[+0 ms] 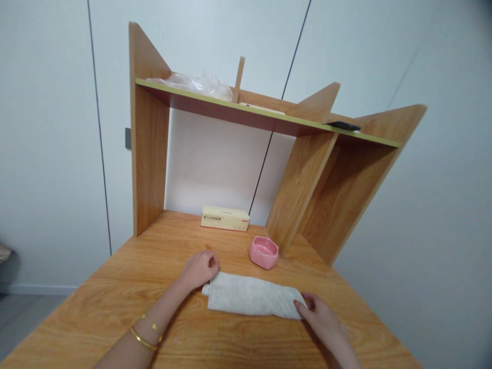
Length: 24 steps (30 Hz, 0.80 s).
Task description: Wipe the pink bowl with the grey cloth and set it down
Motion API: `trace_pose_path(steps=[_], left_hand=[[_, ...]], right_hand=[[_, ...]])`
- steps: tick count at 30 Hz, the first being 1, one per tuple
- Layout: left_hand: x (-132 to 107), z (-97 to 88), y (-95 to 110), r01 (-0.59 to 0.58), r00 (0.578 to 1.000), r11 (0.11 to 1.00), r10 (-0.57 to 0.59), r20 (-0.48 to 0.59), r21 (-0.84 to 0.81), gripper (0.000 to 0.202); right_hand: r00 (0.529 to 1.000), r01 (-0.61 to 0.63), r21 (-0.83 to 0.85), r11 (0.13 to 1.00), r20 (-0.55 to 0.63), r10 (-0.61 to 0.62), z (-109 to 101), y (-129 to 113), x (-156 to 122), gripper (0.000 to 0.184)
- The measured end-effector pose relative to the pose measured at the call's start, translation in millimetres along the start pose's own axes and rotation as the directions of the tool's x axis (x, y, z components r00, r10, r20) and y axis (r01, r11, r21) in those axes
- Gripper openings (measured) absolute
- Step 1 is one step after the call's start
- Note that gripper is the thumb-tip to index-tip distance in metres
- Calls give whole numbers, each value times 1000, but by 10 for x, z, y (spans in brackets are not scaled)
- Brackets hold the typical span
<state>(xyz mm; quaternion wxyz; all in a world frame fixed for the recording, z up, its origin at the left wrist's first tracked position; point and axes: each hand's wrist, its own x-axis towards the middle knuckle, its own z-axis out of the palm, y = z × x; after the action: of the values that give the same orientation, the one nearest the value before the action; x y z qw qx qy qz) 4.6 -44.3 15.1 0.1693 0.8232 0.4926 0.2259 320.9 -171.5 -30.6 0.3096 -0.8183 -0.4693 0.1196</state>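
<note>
A light grey cloth (253, 295), folded into a long strip, lies flat on the wooden desk. My left hand (201, 267) is at the cloth's far left corner, its thumb and forefinger curled together in a pinch there. At the right end, my right hand (319, 315) grips the cloth's edge between thumb and fingers. Just beyond the cloth sits a pink angular bowl (264, 252), which looks like an ashtray. Neither hand touches it.
A cream box (225, 219) with printed text stands at the back of the desk (146, 271). A wooden shelf unit (151, 164) rises behind, with a clear plastic bag (196, 84) and a dark flat object (344, 126) on its upper board.
</note>
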Motion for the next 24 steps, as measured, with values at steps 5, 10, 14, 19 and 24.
trace_pose_path(steps=[5, 10, 14, 19, 24], left_hand=[[5, -22, -77, -83, 986, 994, 92, 140, -70, 25], [-8, -22, -93, -80, 960, 990, 109, 258, -119, 32], [-55, -22, -46, -48, 946, 991, 85, 312, -126, 31], [-34, -89, -50, 12, 966, 998, 6, 260, -68, 19], [120, -278, -253, 210, 977, 975, -206, -62, 67, 25]], right_hand=[[995, 3, 103, 995, 96, -13, 25, -49, 47, 21], [996, 7, 146, 989, 86, -20, 33, -86, 53, 22], [993, 0, 113, 994, 121, -13, 49, -131, 52, 17], [995, 46, 61, 997, 86, -51, 58, -479, 198, 11], [977, 213, 62, 975, -19, -213, 190, -1167, 375, 13]])
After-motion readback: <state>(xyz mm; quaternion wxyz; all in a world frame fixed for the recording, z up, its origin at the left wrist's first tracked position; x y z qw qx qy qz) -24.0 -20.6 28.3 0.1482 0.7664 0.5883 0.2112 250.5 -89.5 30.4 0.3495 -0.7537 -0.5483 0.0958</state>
